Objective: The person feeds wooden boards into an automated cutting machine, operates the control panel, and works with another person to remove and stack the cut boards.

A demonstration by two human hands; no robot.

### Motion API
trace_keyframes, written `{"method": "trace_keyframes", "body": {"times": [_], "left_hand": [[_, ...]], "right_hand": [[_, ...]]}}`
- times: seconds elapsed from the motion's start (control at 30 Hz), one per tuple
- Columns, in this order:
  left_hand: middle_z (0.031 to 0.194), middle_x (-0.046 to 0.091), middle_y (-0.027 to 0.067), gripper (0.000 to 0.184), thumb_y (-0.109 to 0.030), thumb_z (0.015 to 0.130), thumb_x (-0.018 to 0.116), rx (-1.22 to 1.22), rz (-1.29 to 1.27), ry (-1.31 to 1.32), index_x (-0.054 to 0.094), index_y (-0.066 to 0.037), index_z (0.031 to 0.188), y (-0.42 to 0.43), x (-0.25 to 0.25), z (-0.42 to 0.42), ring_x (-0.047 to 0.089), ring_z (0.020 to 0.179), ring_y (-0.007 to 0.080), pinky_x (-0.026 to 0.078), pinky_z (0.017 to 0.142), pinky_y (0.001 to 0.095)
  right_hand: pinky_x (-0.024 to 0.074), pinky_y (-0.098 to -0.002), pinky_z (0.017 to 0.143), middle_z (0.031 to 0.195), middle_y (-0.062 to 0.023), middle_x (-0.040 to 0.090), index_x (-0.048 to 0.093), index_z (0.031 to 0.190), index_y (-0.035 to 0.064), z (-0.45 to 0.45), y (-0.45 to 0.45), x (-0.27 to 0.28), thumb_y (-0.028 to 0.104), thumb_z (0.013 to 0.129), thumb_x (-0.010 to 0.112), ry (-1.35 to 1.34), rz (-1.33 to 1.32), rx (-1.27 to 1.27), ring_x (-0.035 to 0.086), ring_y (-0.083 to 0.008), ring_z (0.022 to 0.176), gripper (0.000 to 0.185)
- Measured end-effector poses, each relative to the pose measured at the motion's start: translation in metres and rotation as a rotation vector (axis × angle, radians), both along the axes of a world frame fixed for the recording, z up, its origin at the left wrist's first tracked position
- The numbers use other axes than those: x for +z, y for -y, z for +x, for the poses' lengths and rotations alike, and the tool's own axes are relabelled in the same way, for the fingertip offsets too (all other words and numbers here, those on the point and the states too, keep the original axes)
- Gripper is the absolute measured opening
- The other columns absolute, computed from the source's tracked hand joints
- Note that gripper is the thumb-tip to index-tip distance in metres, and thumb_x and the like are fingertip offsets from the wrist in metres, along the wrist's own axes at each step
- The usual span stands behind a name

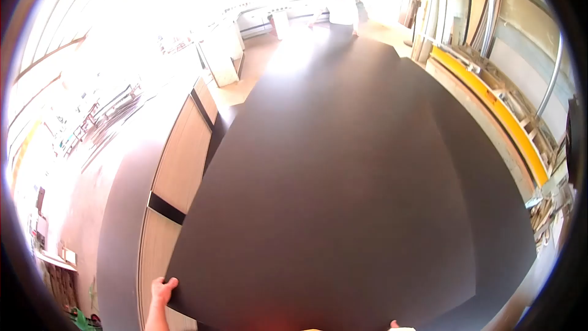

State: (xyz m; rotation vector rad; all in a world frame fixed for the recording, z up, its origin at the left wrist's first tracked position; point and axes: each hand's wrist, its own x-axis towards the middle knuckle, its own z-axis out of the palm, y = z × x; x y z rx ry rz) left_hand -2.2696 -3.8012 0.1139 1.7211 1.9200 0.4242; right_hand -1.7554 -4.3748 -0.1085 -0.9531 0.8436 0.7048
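Note:
A large dark panel (318, 178) fills the middle of the head view, lying over another dark sheet (502, 257) whose edge shows at the right. My left hand (163, 291) grips the panel's near left corner, thumb on top. At the bottom edge, only a fingertip or thumb of my right hand (394, 324) shows at the panel's near edge; its other fingers are hidden. Light wood-grain boards with black strips (180, 165) lie to the left, partly under the panel.
A person (340, 12) in a light top stands at the panel's far end. A yellow beam (490, 107) with scrap wood runs along the right. White cabinets (219, 55) stand at the back left. More wood pieces (545, 220) lie at the right.

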Motion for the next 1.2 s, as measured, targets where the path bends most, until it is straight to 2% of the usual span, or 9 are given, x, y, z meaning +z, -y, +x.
{"method": "trace_keyframes", "body": {"times": [0.17,0.23,0.33,0.37,0.47,0.5,0.97,1.1,1.2], "left_hand": [[0.07,0.054,0.0024,0.057,-0.019,0.084,0.077,0.341,0.563,0.052,0.048,0.012,0.123,-0.059,-0.04,0.003,0.05,0.06,0.0142,0.046,0.055,0.0333],[0.137,0.053,0.0141,0.06,-0.038,0.1,0.053,0.293,-0.105,1.214,0.04,0.001,0.143,-0.004,-0.066,0.127,0.058,0.116,0.0349,0.052,0.094,0.0476],[0.148,0.045,0.0088,0.055,-0.044,0.101,0.047,0.425,-0.406,1.727,0.045,-0.01,0.143,0.048,-0.122,0.314,0.043,0.134,0.0292,0.035,0.112,0.0509],[0.125,0.065,0.0156,0.064,-0.043,0.081,0.078,0.717,-0.804,1.589,0.06,-0.004,0.129,0.032,-0.119,0.336,0.062,0.109,0.0315,0.05,0.097,0.0478],[0.132,0.061,0.015,0.069,-0.052,0.079,0.076,0.498,-0.899,1.532,0.057,-0.019,0.136,-0.081,-0.188,0.365,0.054,0.124,0.0334,0.037,0.107,0.0638],[0.146,0.048,0.0095,0.052,-0.041,0.101,0.049,0.582,-0.674,1.405,0.049,-0.007,0.14,-0.115,-0.114,0.409,0.045,0.132,0.0293,0.034,0.113,0.0497],[0.129,0.061,0.0105,0.036,-0.027,0.1,0.055,0.552,-0.655,1.446,0.06,-0.003,0.126,-0.53,-0.07,0.631,0.057,0.117,0.0301,0.045,0.103,0.0466],[0.13,0.06,0.011,0.037,-0.027,0.101,0.054,0.561,-0.55,1.384,0.059,-0.002,0.128,-0.645,-0.033,0.729,0.058,0.116,0.0301,0.046,0.103,0.0485],[0.134,0.058,0.0091,0.042,-0.028,0.097,0.06,0.479,-0.463,1.322,0.057,-0.004,0.131,-0.735,0.0,0.792,0.055,0.121,0.0293,0.042,0.106,0.0478]], "right_hand": [[0.0412,-0.0484,0.106,0.134,-0.01,0.058,0.056,0.131,0.0073,0.064,-0.091,0.025,0.04,0.094,0.05,0.009,0.001,0.151,0.053,-0.0329,0.122,0.05],[0.0412,-0.0483,0.106,0.134,-0.01,0.058,0.056,0.131,0.0073,0.079,-0.134,0.026,0.04,0.093,0.05,0.004,0.0,0.179,0.053,-0.0328,0.122,0.05],[0.0411,-0.0482,0.106,0.134,-0.01,0.058,0.056,0.131,0.0073,0.093,-0.208,0.016,0.04,0.093,0.049,0.01,-0.001,0.159,0.053,-0.0328,0.122,0.05],[0.0411,-0.0482,0.106,0.134,-0.0101,0.058,0.056,0.131,0.0073,0.095,-0.238,0.019,0.04,0.093,0.049,0.015,0.002,0.137,0.053,-0.0328,0.122,0.051],[0.041,-0.0481,0.106,0.135,-0.0101,0.057,0.056,0.131,0.0073,0.117,-0.321,0.008,0.04,0.093,0.049,0.035,0.019,0.072,0.053,-0.0327,0.122,0.051],[0.041,-0.048,0.106,0.135,-0.0101,0.057,0.055,0.131,0.0073,0.123,-0.346,0.011,0.04,0.093,0.049,0.047,0.026,0.048,0.053,-0.0327,0.122,0.051],[0.0401,-0.0474,0.107,0.137,-0.0104,0.056,0.055,0.133,0.0075,0.33,-0.597,-0.08,0.041,0.091,0.047,0.493,0.225,-0.107,0.053,-0.0323,0.124,0.054],[0.0382,-0.0438,0.107,0.134,-0.0087,0.057,0.055,0.129,0.0054,0.396,-0.766,0.057,0.036,0.09,0.048,0.214,0.275,-0.271,0.051,-0.027,0.125,0.05],[0.0362,-0.0407,0.108,0.135,-0.0067,0.057,0.055,0.13,0.0076,0.448,-0.836,0.032,0.035,0.092,0.045,0.317,0.215,-0.211,0.05,-0.0262,0.126,0.048]]}}
